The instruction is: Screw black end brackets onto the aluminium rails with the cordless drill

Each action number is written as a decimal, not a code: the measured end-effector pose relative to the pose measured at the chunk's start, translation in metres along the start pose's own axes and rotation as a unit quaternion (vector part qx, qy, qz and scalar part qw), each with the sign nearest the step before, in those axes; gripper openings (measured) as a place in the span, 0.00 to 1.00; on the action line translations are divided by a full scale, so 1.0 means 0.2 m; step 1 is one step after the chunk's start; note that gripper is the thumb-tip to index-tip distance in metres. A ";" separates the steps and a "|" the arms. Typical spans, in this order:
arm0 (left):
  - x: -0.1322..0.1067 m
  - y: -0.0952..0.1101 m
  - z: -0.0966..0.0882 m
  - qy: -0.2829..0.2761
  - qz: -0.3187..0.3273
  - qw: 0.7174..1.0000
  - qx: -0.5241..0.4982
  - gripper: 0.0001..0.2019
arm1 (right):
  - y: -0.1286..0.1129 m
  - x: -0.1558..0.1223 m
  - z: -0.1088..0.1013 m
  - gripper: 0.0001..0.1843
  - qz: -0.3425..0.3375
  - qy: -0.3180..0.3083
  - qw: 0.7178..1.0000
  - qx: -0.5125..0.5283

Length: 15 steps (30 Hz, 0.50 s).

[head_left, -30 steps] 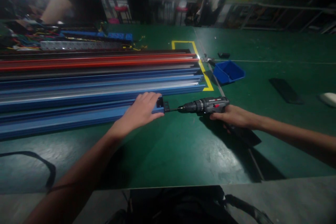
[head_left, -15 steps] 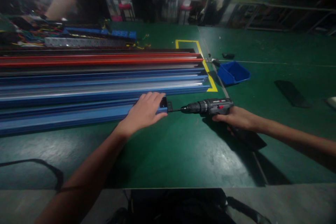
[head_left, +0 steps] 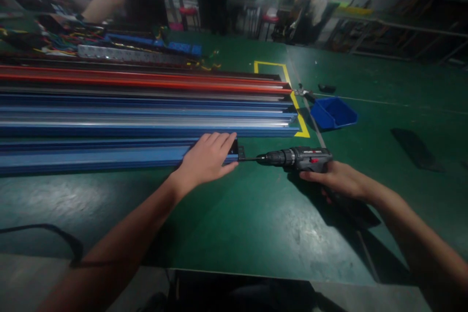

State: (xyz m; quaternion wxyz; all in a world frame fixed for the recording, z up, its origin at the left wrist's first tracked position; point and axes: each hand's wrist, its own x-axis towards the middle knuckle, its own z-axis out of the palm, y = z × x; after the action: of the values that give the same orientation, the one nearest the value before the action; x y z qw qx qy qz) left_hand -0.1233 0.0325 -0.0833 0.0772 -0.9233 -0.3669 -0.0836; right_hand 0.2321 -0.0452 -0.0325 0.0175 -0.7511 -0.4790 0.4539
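My left hand [head_left: 207,157] is wrapped over the right end of a long blue metal profile [head_left: 109,154], its fingers across the top and thumb along the near side. A black end piece [head_left: 241,152] sits at that end of the profile. With my right hand [head_left: 341,178] I grip a black cordless drill [head_left: 296,157] by its handle, lying on its side and pointing left. Its long bit reaches the black end piece at the profile's end. Whether the bit sits in a screw is too small to tell.
More blue profiles [head_left: 146,119] and red profiles [head_left: 146,78] lie behind, near yellow tape [head_left: 302,122]. A blue bin [head_left: 333,113] and a dark flat object [head_left: 415,147] are at the right. Loose wires [head_left: 73,39] and a person's forearm [head_left: 104,2] are at the back left.
The whole view has shifted and tilted slightly. The left hand stays on the profile's end, and the drill keeps its bit at the end piece.
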 end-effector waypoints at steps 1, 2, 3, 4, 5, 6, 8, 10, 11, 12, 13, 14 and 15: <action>0.00 0.00 0.00 0.000 0.000 1.000 0.003 0.37 | 0.00 0.00 0.00 0.27 0.001 -0.001 1.000 -0.001; 0.00 0.00 0.00 -0.001 -0.001 1.000 0.004 0.37 | 0.00 0.00 0.00 0.28 0.002 -0.002 1.000 -0.003; 0.00 0.00 0.00 -0.001 -0.001 1.000 0.006 0.37 | 0.00 0.00 -0.01 0.29 0.001 -0.001 1.000 -0.004; 0.00 0.00 -0.01 -0.003 -0.001 1.000 0.007 0.37 | 0.00 -0.01 -0.01 0.29 0.000 0.000 1.000 -0.003; 0.00 0.00 -0.01 -0.004 -0.001 1.000 0.008 0.37 | -0.01 -0.02 0.00 0.29 -0.001 0.002 1.000 -0.002; 0.00 0.00 -0.01 -0.005 0.000 1.000 0.009 0.37 | -0.02 -0.03 0.00 0.29 -0.002 0.005 1.000 0.001; 0.00 0.00 -0.01 -0.006 0.001 1.000 0.011 0.37 | -0.03 -0.05 0.00 0.29 -0.004 0.012 1.000 0.008; 0.00 0.00 -0.01 -0.005 0.003 1.000 0.012 0.37 | -0.03 -0.06 0.01 0.30 -0.009 0.020 1.000 0.005; 0.00 0.00 -0.01 -0.004 0.003 1.000 0.012 0.37 | -0.02 -0.06 0.01 0.31 -0.015 0.023 1.000 0.000; 0.00 0.00 0.00 -0.003 0.003 1.000 0.012 0.37 | -0.01 -0.06 0.01 0.31 -0.022 0.025 0.999 -0.004; 0.00 0.00 0.00 -0.003 0.002 1.000 0.012 0.37 | 0.00 -0.06 0.01 0.31 -0.030 0.024 0.999 -0.010; 0.00 0.01 0.00 -0.003 0.000 1.000 0.011 0.37 | 0.01 -0.06 0.00 0.32 -0.040 0.019 0.999 -0.015; 0.00 0.01 -0.01 -0.004 -0.002 1.000 0.011 0.37 | 0.02 -0.05 0.00 0.32 -0.049 0.011 0.998 -0.021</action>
State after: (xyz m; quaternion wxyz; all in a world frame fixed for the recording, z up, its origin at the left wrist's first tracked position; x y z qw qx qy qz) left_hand -0.1223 0.0306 -0.0825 0.0862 -0.9221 -0.3695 -0.0761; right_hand 0.2334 -0.0551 -0.0272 0.0292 -0.7318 -0.5248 0.4339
